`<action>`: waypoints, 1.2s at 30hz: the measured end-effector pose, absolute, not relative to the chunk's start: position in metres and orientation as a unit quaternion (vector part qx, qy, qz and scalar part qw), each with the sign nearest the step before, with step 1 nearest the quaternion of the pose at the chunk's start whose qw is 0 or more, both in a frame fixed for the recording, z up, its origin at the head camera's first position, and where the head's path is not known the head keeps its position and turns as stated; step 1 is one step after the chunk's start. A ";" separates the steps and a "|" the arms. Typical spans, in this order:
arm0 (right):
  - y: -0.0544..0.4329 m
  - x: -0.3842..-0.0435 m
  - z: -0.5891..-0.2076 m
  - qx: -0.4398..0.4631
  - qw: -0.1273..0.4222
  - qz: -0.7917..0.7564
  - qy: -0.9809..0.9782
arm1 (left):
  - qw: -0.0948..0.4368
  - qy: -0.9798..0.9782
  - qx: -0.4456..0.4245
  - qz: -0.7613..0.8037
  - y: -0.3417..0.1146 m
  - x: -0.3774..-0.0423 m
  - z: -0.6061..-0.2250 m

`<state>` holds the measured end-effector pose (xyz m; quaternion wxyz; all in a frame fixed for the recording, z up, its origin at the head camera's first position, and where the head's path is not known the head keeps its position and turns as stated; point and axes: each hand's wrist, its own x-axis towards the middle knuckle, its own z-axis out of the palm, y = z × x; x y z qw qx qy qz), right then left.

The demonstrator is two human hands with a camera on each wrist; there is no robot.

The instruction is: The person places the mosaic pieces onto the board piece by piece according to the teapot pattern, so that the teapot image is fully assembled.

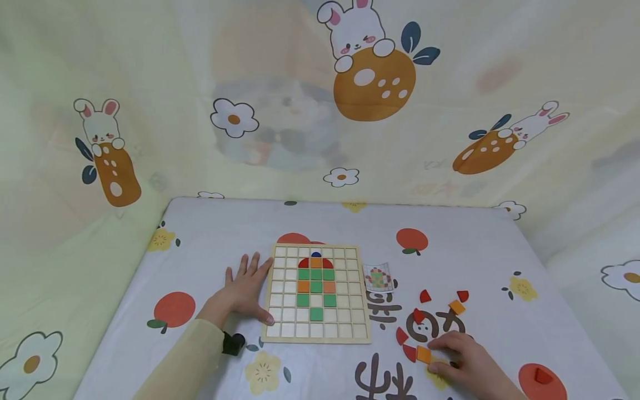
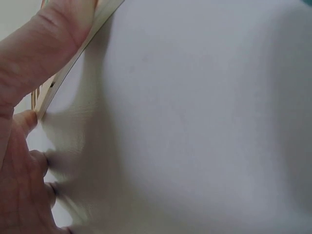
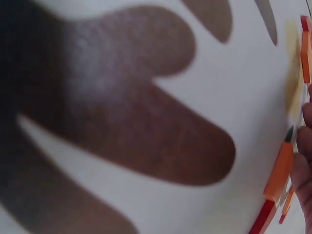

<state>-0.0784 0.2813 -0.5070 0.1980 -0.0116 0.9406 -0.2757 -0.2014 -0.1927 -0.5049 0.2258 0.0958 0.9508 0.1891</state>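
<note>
A square wooden grid board (image 1: 352,316) lies flat, with green, orange, red and blue tiles forming a figure in its middle columns. My left hand (image 1: 247,291) rests at its left side, fingers spread, fingertips at the edge and thumb by the lower left corner. In the left wrist view the thumb (image 2: 44,46) lies along the board's pale edge. My right hand (image 1: 465,358) is at the lower right, thumb and forefinger parted beside an orange square tile (image 1: 423,355). In the right wrist view a fingertip (image 3: 302,170) is right at this orange tile.
Beside the board lies a small pattern card (image 1: 379,278). Loose red quarter-round tiles (image 1: 401,336) and another orange square (image 1: 456,307) are scattered ahead of the right hand. One red tile (image 1: 543,376) lies far right. A black object (image 1: 233,343) sits at the left wrist.
</note>
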 end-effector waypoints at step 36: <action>0.249 -0.107 -0.488 0.014 0.124 -0.375 0.918 | 0.220 0.952 0.099 0.188 -0.194 -0.201 -0.505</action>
